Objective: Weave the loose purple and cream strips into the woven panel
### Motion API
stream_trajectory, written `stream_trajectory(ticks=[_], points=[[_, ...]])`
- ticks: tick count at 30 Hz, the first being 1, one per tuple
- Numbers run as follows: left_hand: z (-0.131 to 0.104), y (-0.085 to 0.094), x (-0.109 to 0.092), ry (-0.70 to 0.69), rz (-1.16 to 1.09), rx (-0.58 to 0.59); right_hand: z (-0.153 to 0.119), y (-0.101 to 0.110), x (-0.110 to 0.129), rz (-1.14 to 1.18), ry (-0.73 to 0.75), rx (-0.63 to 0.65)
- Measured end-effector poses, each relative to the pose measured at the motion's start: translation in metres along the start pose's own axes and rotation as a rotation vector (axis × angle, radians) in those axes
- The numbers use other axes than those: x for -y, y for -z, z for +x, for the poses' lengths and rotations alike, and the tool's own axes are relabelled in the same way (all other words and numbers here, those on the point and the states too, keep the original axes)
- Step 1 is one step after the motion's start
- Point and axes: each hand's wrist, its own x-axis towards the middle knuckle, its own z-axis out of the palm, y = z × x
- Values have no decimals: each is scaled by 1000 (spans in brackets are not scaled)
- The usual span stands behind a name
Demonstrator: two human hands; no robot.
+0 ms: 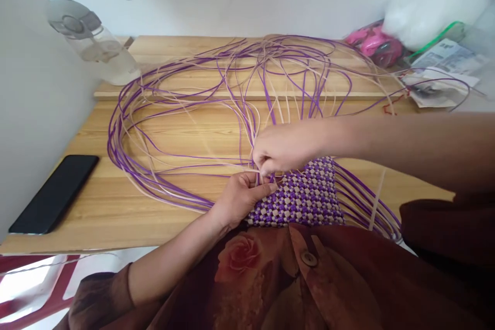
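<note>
A woven panel [305, 193] in a purple and beige check lies at the table's front edge, against my clothing. Long purple and beige strips [116, 134] run out from its edges and loop widely over the table. My left hand [242, 196] grips the panel's upper left corner, thumb on top of the weave. Just above it, my right hand [282, 149] is closed in a pinch on a beige strip at the panel's edge. The fingertips partly cover the spot where the strips meet the weave.
A black phone [54, 193] lies at the left. Behind it stands a clear bottle with a grey lid [96, 44]. At the back right are a pink item in clear wrapping [375, 44] and a bag with papers [448, 67]. A raised wooden ledge [185, 80] runs along the wall.
</note>
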Motion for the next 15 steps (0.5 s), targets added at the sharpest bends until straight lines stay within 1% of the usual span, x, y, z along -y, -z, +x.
stream_trajectory(ticks=[2, 3, 5, 7, 9, 12, 15], points=[[2, 1, 2, -15, -8, 11, -1, -1, 5, -85, 78, 107], [3, 1, 3, -44, -4, 7, -1, -4, 7, -104, 126, 114], [5, 1, 6, -133, 1, -14, 0, -11, 8, -102, 216, 65], [6, 0, 8, -198, -11, -37, 5, -20, 4, -98, 290, 49], [5, 1, 8, -191, -35, -54, 11, -28, -1, -82, 333, 29], [3, 3, 7, -124, -51, -76, 18, -33, -9, -46, 380, 20], [2, 7, 6, -88, -15, -143, 21, -34, -12, -30, 436, 11]])
